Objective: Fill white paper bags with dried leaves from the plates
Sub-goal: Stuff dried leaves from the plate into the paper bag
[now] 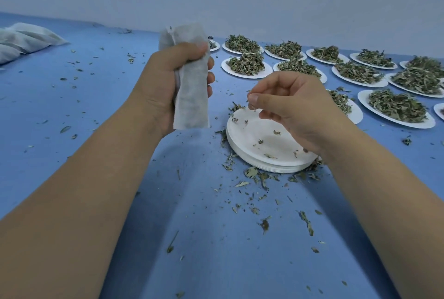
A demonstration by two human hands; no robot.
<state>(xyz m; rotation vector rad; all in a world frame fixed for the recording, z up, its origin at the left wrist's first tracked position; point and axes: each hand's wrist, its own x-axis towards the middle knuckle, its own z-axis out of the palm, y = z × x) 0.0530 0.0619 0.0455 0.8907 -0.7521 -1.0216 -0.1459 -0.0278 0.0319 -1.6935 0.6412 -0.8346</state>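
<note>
Left hand (163, 77) grip clamped round white paper bag (192, 87), frame centre. Right hand (295, 111) pinches leaf scraps (251, 106) over emptied plate stack (254, 147). Filled bags (26, 39) upper left. Many heaped plates (396, 107) upper right not yet bagged. Judged roughly midway.

Filled plates (398, 109) behind plate stack (266, 149)

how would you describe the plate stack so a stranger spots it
On the blue surface, white plates heaped with leaves fill the right side. Nearest the person, below the right hand, sits the stack. It alone is several plates deep and nearly bare, only crumbs on top.
</note>
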